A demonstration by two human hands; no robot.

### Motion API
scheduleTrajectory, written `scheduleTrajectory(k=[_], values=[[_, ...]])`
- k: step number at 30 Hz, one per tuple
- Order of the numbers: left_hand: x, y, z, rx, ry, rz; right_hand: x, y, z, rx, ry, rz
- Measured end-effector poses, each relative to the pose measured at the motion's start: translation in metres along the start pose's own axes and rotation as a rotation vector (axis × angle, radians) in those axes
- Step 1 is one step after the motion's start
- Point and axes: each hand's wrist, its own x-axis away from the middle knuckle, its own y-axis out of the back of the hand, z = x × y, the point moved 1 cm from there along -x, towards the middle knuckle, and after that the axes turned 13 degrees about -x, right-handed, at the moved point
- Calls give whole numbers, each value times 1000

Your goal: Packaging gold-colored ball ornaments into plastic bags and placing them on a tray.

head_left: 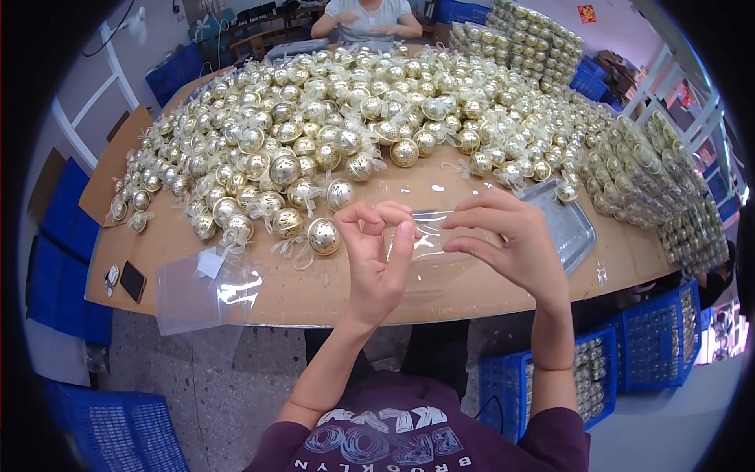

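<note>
Between my hands, above the near middle of the table, is a thin clear plastic box (429,233), its walls hard to make out against the cardboard. My left hand (377,256) pinches its left side with thumb and curled fingers. At its right side, the thumb and bent fingers of my right hand (507,236) curve around the plastic with a small gap between them. Gold openwork bell balls (324,236) with pale ribbon bows lie just beyond my left hand. Flat clear plastic pieces (206,287) rest by the table's front edge, left of my hands.
A big heap of gold balls (314,118) covers the cardboard-topped table (314,295). A grey metal tray (568,228) sits right of my hand, near stacked clear packs of balls (637,173). A phone (134,282) lies far left. Blue crates (605,370) stand below; another person (370,20) sits opposite.
</note>
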Motion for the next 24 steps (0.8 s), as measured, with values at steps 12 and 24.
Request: scheduleTrajectory(k=[12, 24], values=[[-3, 1, -3, -91, -35, 85, -3, -8, 8, 121, 100, 24], [0, 4, 2, -23, -75, 7, 3, -6, 1, 190, 141, 99]])
